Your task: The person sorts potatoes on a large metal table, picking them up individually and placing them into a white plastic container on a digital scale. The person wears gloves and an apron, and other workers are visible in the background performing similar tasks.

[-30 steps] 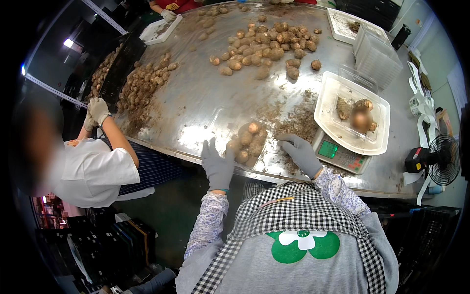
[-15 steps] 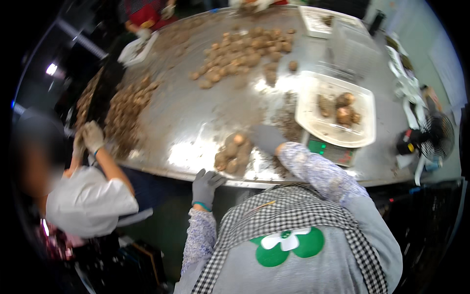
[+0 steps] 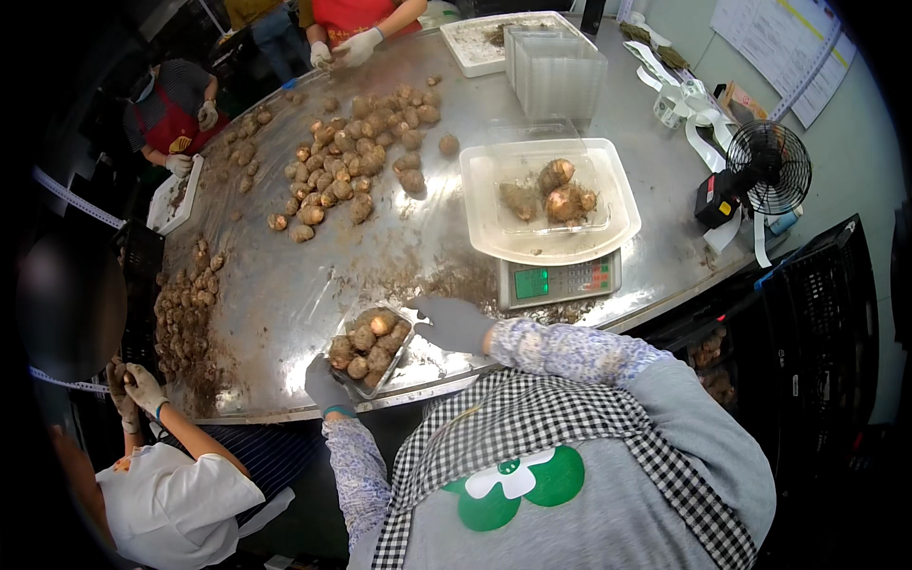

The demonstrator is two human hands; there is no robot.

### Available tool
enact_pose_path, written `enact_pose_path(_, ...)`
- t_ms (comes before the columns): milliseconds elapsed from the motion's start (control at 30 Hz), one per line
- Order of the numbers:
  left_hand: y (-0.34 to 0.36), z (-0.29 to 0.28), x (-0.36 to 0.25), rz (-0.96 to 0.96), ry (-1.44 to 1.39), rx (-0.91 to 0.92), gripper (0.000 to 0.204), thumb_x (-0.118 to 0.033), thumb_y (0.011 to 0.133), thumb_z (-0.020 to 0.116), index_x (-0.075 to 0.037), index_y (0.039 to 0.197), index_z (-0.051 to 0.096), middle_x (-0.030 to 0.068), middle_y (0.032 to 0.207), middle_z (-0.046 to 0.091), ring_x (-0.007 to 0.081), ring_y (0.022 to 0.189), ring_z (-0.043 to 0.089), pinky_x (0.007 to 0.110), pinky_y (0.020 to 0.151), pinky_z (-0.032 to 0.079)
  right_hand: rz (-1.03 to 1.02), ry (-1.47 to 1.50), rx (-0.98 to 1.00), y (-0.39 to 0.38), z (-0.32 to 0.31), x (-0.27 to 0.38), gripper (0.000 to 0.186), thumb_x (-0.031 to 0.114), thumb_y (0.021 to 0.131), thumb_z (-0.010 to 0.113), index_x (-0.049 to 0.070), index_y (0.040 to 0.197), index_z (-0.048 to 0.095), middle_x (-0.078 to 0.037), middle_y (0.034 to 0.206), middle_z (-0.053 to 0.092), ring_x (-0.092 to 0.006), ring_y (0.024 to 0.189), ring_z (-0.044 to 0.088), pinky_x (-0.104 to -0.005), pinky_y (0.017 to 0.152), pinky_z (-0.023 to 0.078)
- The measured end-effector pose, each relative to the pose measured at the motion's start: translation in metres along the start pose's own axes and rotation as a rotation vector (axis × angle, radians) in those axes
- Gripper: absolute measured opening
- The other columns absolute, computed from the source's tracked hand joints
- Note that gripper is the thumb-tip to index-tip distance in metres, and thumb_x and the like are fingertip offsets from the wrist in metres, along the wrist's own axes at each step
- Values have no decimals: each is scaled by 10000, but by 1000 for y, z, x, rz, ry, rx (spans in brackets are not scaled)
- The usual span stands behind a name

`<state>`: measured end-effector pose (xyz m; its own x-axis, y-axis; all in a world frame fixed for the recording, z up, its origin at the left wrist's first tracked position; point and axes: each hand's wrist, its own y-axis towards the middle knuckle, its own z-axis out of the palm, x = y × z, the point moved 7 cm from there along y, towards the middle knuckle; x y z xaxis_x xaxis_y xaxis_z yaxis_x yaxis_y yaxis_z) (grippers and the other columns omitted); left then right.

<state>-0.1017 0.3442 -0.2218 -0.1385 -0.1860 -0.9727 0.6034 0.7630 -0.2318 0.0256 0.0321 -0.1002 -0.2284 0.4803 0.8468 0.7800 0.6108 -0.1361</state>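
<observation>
Presently, in the head view, the person's left hand [image 3: 329, 385], in a grey glove, is at the left side of a clear rectangular plastic tray [image 3: 404, 351], and its fingers are partly hidden, so I cannot tell if it grips. The right hand [image 3: 454, 325], also grey-gloved, is open just beside the tray's right upper corner; whether it touches is not clear. The tray lies near the front edge of a shiny metal counter [image 3: 280, 304] and is filled with round brown earthy tubers [image 3: 364, 347]. To its right stands a grey electronic scale [image 3: 581, 277] with green display, carrying a wide white plastic basin [image 3: 489, 228], in which more brown tubers [image 3: 570, 201] lie. Farther back, a large loose heap of similar tubers [image 3: 332, 176] is spread near a stack of clear plastic boxes [image 3: 559, 76].
</observation>
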Motion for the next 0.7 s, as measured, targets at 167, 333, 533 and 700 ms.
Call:
enact_pose_path(167,20,-48,10,-63,179,-15,176,-85,824,566,17,924,668,90,947,607,175,835,576,290,711,485,-61,-32,251,-43,-9,-11,397,310,946,478,34,1202,604,-170,1158,640,-320,1039,628,-411,933,480)
enact_pose_path(333,-23,-8,-87,268,253,-322,521,-28,823,601,77,1305,431,200,1243,521,280,1082,554,365,916,470,-48,-1,145,-63,-15,-39,370,300,942,508,37,1178,619,-161,1096,664,-320,996,641,-406,905,494)
enact_pose_path(533,0,129,-160,534,625,139,450,-142,858,589,3,1278,516,183,1237,562,313,1155,536,391,984,431,-35,29,108,-56,-10,-37,320,306,933,555,66,1125,647,-158,1044,669,-320,962,643,-391,858,507)
enact_pose_path(700,58,229,-149,587,734,423,601,-202,800,659,-20,1340,469,210,1274,534,330,1170,528,403,996,435,64,93,224,-54,-8,-25,335,322,935,544,63,1124,645,-165,1019,672,-323,935,650,-390,840,510)
